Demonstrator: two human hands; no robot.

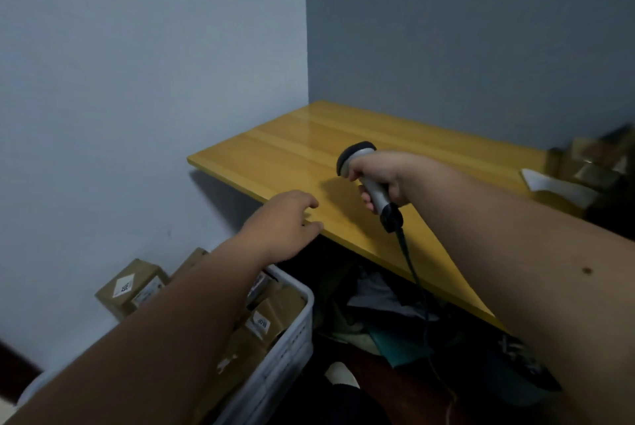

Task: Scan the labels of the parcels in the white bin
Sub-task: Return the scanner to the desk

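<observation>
Above the bare yellow desk (343, 156), your right hand (385, 177) has its grip wrapped around the scanner (369, 180); your left hand (285, 222) hovers empty, fingers spread. Reach down-left for a parcel (271, 314) in the white bin (292, 349), label up. Mind the dangling cable (412, 273) and floor clutter.

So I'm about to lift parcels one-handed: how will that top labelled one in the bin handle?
The parcel looks like a small cardboard box, so probably stiff and light enough for the free left hand. Its taped faces may be a bit slippery. It leans on neighbours in the bin, so they could shift.
</observation>
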